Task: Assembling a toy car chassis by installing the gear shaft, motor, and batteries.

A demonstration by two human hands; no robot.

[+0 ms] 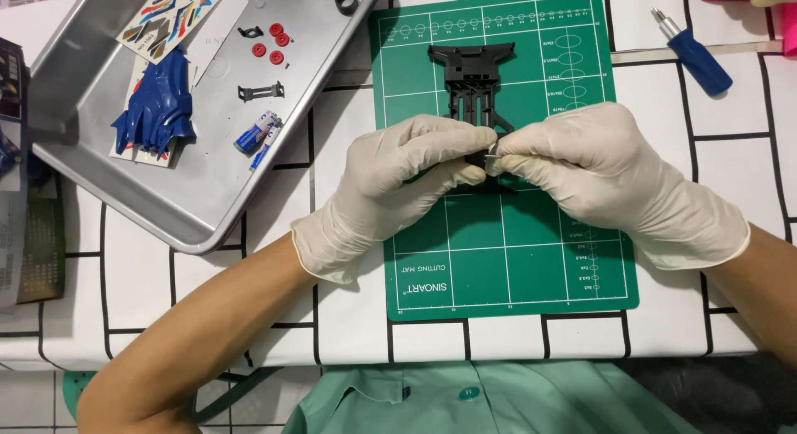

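Observation:
A black plastic chassis frame (pixel 471 78) lies on a green cutting mat (pixel 506 259). Both my hands wear pale latex gloves and meet over the near end of the frame. My left hand (pixel 398 181) pinches that end from the left. My right hand (pixel 598 172) pinches a small thin metal part (pixel 496 154) against the frame with thumb and forefinger. The fingertips of both hands touch. The near end of the frame is mostly hidden under my fingers.
A metal tray (pixel 100 185) at the left holds a blue car body shell (pixel 158 110), sticker sheets, several small red wheels (pixel 272 42), black parts and a battery (pixel 256 135). A blue-handled screwdriver (pixel 696 56) lies at the upper right on the white grid-patterned tablecloth.

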